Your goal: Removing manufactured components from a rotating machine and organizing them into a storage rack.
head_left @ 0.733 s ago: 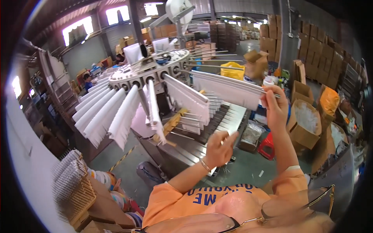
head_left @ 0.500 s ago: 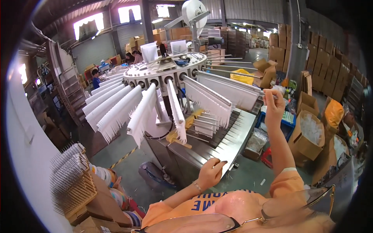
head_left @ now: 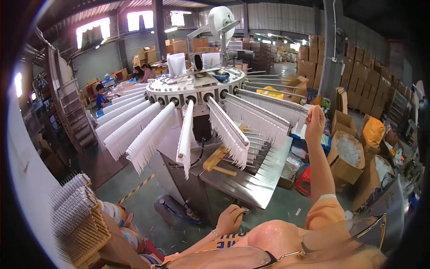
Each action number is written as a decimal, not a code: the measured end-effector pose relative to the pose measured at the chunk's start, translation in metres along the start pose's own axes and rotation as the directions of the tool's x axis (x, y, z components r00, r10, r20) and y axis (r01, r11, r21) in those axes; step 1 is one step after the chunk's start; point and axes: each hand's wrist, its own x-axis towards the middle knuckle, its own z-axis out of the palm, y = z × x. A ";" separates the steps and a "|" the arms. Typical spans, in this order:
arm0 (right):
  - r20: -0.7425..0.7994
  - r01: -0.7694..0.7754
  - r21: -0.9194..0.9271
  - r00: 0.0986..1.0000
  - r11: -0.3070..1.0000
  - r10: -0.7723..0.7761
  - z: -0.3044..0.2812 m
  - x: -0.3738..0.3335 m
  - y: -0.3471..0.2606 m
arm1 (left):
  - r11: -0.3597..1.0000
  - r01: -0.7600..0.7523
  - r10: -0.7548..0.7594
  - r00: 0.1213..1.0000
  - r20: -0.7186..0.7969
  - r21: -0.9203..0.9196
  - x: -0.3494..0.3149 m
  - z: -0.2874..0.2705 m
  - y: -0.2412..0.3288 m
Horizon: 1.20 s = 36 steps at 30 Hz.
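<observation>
Your right hand is raised and closed around the outer end of one white-fringed rack arm on the round carousel machine. The arm sticks out sideways from the hub (others fan out to its left). Your left hand rests low, fingers curled, at the near edge of the steel tabletop, holding nothing visible.

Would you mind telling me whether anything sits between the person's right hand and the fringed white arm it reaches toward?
Nothing visible does. The right hand is raised at the outer tip of the fringed white arm, fingers closed there. The left hand rests low by the metal table.
</observation>
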 end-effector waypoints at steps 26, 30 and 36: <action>-0.240 0.057 0.089 0.970 0.994 -0.034 -0.046 -0.014 -0.032 | 0.994 0.063 -0.062 0.998 -0.010 0.091 0.036 0.008 0.001; -0.418 0.103 0.172 0.908 0.980 -0.022 -0.113 -0.027 -0.073 | 0.992 0.092 -0.089 0.995 -0.034 0.088 0.036 0.005 0.004; -0.444 0.116 0.257 0.896 0.959 0.010 -0.223 -0.073 -0.080 | 0.969 0.118 -0.106 0.992 -0.068 0.218 0.043 -0.001 -0.014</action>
